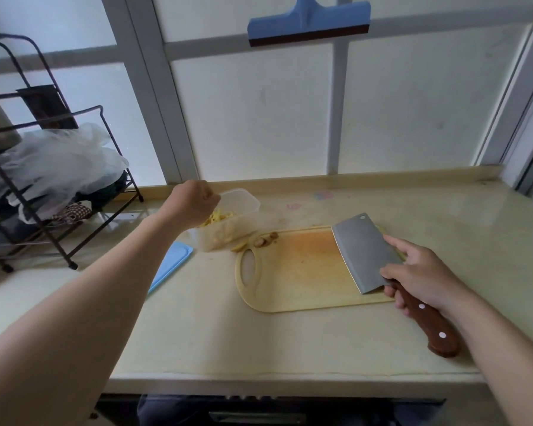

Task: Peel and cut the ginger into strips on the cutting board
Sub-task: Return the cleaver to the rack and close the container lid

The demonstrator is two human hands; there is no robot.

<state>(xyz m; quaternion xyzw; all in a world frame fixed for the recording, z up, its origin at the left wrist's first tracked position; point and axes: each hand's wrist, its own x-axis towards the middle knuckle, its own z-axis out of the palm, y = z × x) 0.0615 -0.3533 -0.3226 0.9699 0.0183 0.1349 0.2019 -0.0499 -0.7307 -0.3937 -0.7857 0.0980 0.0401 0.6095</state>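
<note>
A pale yellow cutting board (302, 272) lies on the counter, its surface stained orange. A few ginger scraps (266, 238) sit at its far left corner. My right hand (419, 272) grips the brown wooden handle of a cleaver (362, 252), whose blade rests on the board's right side. My left hand (194, 204) hovers with curled fingers over a clear plastic container (225, 222) of yellow ginger strips (217, 217), just left of the board. Whether the left hand holds strips is hidden.
A light blue lid (171, 265) lies on the counter left of the container. A black wire rack (43, 179) with plastic bags stands at far left. A window and sill run behind; a blue squeegee (308, 23) hangs above.
</note>
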